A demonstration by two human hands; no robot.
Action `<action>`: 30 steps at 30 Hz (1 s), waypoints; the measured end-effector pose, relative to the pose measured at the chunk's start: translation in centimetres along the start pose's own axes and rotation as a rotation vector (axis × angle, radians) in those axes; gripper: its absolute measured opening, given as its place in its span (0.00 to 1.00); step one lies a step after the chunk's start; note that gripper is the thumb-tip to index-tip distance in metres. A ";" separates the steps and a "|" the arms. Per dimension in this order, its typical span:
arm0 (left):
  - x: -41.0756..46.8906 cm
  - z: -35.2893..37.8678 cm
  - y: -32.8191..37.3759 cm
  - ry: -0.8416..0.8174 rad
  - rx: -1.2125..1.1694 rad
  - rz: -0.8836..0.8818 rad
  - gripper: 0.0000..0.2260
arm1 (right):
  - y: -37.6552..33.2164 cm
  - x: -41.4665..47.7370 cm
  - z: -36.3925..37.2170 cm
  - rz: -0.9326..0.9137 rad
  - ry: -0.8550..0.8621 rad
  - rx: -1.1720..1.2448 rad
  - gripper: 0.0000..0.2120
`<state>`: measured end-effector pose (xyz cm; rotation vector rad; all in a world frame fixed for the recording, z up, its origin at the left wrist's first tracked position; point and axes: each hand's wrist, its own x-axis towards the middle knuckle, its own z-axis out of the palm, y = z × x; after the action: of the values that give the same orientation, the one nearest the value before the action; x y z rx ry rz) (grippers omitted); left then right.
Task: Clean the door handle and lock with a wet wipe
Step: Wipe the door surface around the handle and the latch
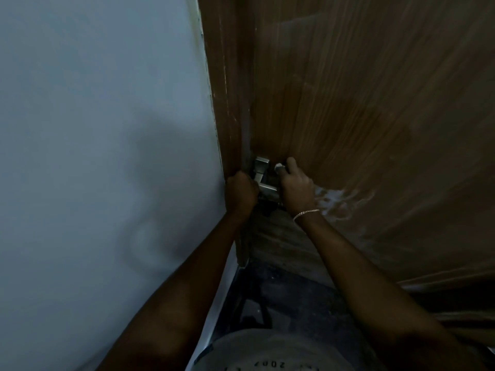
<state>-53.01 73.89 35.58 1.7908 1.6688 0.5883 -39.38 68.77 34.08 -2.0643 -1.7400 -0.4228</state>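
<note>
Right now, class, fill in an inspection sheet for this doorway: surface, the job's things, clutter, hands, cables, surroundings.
Surface: brown wooden door, with pale smeared streaks right of the handle.
Job's things: metal door handle at the door's left edge; a white wet wipe peeks from the right hand. Lock hidden.
Clutter: nothing seen.
Hands: left hand closed in a fist at the door edge beside the handle; what its grip holds cannot be told. Right hand closed on the wipe, bracelet on its wrist.
Cables: nothing seen.
Surroundings: pale wall on the left; dark floor below; dim light.
</note>
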 end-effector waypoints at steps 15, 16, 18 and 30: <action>0.0 0.0 -0.1 0.014 -0.041 -0.002 0.07 | 1.5 0.0 -0.6 -0.177 -0.017 -0.088 0.07; 0.0 0.1 -0.2 0.012 -0.040 -0.001 0.07 | 1.5 -0.2 -0.5 -0.200 -0.029 -0.100 0.08; 0.0 0.1 -0.2 0.012 -0.035 0.008 0.06 | 2.0 -0.6 -0.4 -0.223 -0.061 -0.106 0.07; 0.3 0.2 -0.5 0.032 -0.048 0.018 0.07 | 4.8 -2.9 -0.8 -0.226 -0.020 -0.093 0.08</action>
<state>-53.17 74.13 35.06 1.7723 1.6478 0.6621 -35.15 65.22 32.87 -1.9455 -2.0098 -0.5607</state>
